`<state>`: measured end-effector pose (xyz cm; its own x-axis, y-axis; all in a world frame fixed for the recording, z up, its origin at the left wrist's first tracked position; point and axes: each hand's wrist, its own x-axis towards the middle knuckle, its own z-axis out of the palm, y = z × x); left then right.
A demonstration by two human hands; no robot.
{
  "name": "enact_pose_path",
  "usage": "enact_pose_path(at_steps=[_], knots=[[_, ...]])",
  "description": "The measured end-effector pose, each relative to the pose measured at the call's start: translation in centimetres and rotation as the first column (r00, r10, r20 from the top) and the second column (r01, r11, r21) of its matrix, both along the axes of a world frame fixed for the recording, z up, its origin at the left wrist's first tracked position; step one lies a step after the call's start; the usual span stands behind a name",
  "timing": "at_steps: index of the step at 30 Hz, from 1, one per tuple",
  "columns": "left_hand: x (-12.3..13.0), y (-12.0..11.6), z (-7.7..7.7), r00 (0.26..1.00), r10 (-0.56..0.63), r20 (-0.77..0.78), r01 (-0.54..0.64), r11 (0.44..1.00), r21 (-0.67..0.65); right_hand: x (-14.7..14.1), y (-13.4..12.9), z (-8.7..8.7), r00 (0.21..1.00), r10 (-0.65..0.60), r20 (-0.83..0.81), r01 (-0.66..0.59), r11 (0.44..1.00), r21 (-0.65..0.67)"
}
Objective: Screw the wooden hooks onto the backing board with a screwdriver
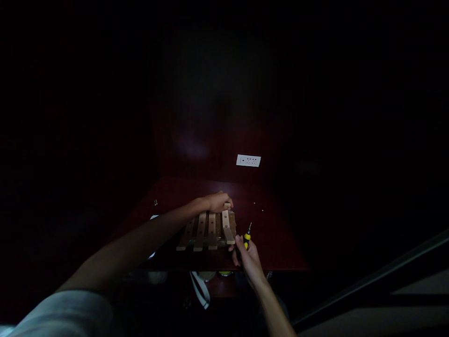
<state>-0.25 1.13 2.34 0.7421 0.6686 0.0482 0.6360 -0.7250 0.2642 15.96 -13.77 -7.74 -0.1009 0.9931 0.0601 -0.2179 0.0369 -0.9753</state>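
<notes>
Several pale wooden slats [212, 231] lie side by side, running away from me, with dark round spots along them. Brownish, shiny material shows beneath and between them. My left hand [219, 201] reaches across to the far side, its fingers curled round the far end of the rightmost wooden slat [226, 224]. Near that slat's front end is my right hand [247, 257], closed round a yellow and black screwdriver [247, 238]. The screwdriver's metal tip points up and away, apart from the slats. Whether my right fingertips touch the slat, I cannot tell.
The dark red table [273, 248] meets a wall with a white socket plate [248, 160]. Small metal pieces [155, 202] lie at the left, and tiny bright bits [262, 210] at the right. A white strap [200, 290] hangs below the front edge.
</notes>
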Motion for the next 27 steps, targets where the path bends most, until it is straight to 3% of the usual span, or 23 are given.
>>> enact_pose_path(at_steps=[6, 16, 27], knots=[[-0.3, -0.5, -0.4, 1.000, -0.002, -0.013, 0.002, 1.000, -0.008, -1.5, -0.4, 0.4, 0.999, 0.024, -0.044, -0.024, 1.000, 0.009], [-0.8, -1.7, 0.3, 0.995, 0.087, -0.051, -0.089, 0.995, -0.050, -2.7, -0.9, 0.9, 0.999, 0.027, -0.033, -0.028, 0.999, -0.035], [-0.5, -1.6, -0.8, 0.996, 0.049, -0.068, -0.050, 0.998, -0.022, -2.6, -1.7, 0.9, 0.994, 0.035, -0.102, -0.042, 0.997, -0.069]])
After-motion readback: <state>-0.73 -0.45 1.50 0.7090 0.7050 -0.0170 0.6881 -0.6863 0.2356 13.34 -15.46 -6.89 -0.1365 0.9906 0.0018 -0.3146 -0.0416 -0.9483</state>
